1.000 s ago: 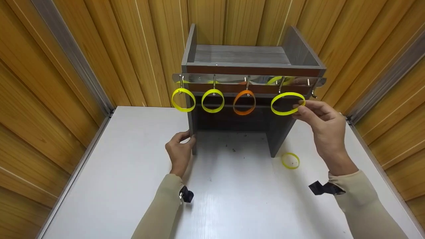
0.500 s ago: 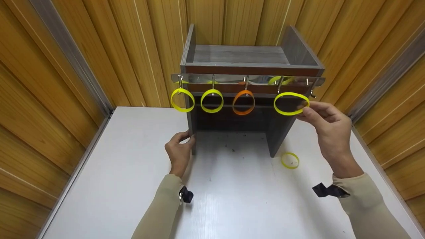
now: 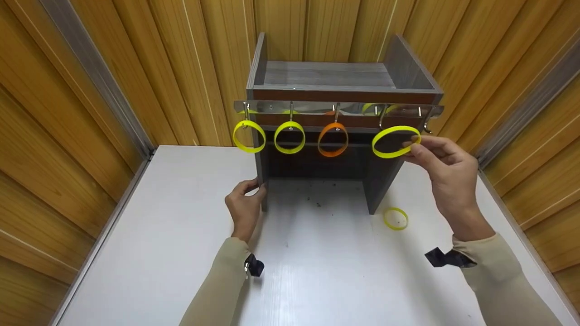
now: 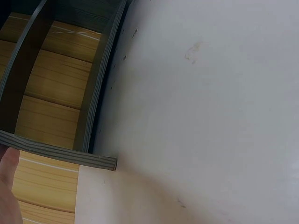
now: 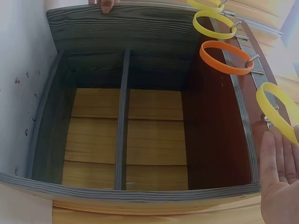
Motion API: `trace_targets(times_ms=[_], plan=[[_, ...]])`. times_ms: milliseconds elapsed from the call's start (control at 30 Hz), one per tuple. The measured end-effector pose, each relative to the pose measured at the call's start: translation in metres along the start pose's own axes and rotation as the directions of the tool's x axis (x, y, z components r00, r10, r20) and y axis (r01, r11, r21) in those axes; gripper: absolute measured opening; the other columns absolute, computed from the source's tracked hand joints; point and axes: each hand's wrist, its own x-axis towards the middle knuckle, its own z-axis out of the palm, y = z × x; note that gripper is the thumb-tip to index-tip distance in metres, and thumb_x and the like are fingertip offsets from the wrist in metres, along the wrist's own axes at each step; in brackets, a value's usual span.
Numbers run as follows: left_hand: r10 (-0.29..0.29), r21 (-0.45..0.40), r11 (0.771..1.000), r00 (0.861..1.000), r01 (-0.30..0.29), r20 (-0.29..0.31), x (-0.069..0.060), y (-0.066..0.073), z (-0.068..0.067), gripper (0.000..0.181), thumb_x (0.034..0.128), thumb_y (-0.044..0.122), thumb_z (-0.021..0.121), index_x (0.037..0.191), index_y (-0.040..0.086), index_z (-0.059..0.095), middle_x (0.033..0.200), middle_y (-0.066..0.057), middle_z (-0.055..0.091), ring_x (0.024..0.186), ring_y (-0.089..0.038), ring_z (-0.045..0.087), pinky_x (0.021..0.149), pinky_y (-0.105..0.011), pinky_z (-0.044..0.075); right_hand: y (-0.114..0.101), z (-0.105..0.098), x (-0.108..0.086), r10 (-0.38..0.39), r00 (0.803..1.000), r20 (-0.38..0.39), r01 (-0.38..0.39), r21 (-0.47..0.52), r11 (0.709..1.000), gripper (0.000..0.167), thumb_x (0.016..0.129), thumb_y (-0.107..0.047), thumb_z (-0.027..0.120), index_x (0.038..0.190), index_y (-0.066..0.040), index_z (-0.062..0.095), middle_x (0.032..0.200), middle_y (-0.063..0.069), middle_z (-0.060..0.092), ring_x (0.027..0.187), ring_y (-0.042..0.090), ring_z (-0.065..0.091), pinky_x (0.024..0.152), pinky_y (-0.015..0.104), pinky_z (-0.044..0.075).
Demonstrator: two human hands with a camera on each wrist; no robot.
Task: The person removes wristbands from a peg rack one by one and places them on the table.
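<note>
My right hand (image 3: pixel 448 181) pinches a yellow ring (image 3: pixel 378 151) by its right side, just under the fourth hook (image 3: pixel 382 117) of a metal rail. In the right wrist view that yellow ring (image 5: pixel 268 109) lies close to a hook; whether it hangs on it I cannot tell. Two yellow rings (image 3: pixel 234 138) (image 5: pixel 202 29) and an orange ring (image 3: pixel 333 154) hang from the hooks to the left. Low on the left side panel (image 3: pixel 262 163) of the grey shelf, my left hand (image 3: pixel 245 210) grips the edge between thumb and fingers.
Another yellow ring (image 3: pixel 386 222) lies on the white table (image 3: pixel 317 280), right of the shelf's right panel (image 3: pixel 380 185). The shelf's open top compartment (image 3: pixel 331 74) is above the rail. Wood-panelled walls (image 3: pixel 217 59) stand behind and at both sides.
My right hand shifted slightly right with the yellow ring, then slightly back left, and the ring tilted. The left hand has stayed on the panel.
</note>
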Motion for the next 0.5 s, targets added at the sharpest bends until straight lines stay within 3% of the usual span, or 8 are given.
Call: trace_targets(times_ms=[233,500], plan=[[-0.008,0.016,1.0,1.0,0.009,-0.005,0.0,0.001,0.0,0.017,0.0808,-0.009,0.084,0.095,-0.001,0.08,0.096,-0.01,0.08,0.091,-0.026,0.078,0.082,-0.04,0.064,-0.001,-0.009,-0.005,0.018,0.999,-0.029,-0.019,-0.015,1.0,0.024,0.097,0.012,0.068,0.12,0.019,0.065,0.108,0.023,0.074,0.092,0.028,0.077,0.089,0.036,0.063],[0.012,0.006,1.0,1.0,-0.012,-0.019,0.0,-0.001,0.001,0.017,0.0798,-0.01,0.084,0.095,-0.003,0.08,0.095,-0.013,0.08,0.089,-0.029,0.078,0.082,-0.046,0.064,0.002,-0.024,-0.012,0.045,0.998,-0.047,-0.044,0.021,0.999,0.024,0.097,0.013,0.069,0.119,0.02,0.064,0.108,0.022,0.075,0.09,0.027,0.077,0.088,0.036,0.062]])
